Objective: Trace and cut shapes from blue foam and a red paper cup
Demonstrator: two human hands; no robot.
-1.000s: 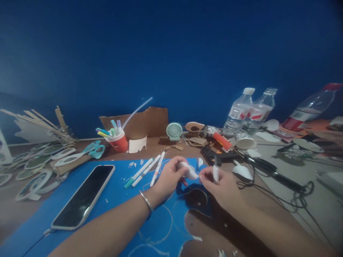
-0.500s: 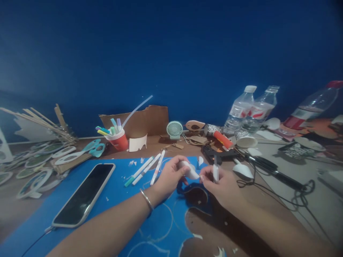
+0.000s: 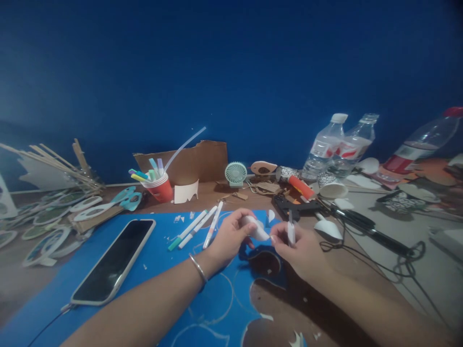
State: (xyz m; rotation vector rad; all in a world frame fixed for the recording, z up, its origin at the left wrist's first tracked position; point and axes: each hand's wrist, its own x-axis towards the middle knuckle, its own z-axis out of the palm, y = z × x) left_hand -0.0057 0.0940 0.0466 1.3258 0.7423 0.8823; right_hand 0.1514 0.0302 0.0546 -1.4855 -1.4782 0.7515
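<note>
My left hand [image 3: 235,233], with a silver bangle at the wrist, is closed on a small curved white piece [image 3: 259,230] that looks like paper or a cut cup part. Its pointed end reaches toward my right hand [image 3: 291,243], whose thumb and finger pinch close by that tip. A slim white tool with a narrow upright blade, like a craft knife [image 3: 291,233], is held in the right hand. Beneath both hands lies a blue sheet [image 3: 213,294] with pale outlines drawn on it and curved shapes cut from its right side. Several markers [image 3: 193,230] lie left of my left hand.
A phone [image 3: 114,262] with a cable lies at left. Behind stand a red cup of markers [image 3: 159,188], cardboard [image 3: 195,161] and a small fan [image 3: 236,173]. At right are a glue gun [image 3: 296,207], black cord, white scraps and plastic bottles [image 3: 325,147]. Paper rings [image 3: 54,217] fill the far left.
Both hands stay in nearly the same place, still around the white piece. The piece's tilt may have shifted slightly; the rest looks the same.
</note>
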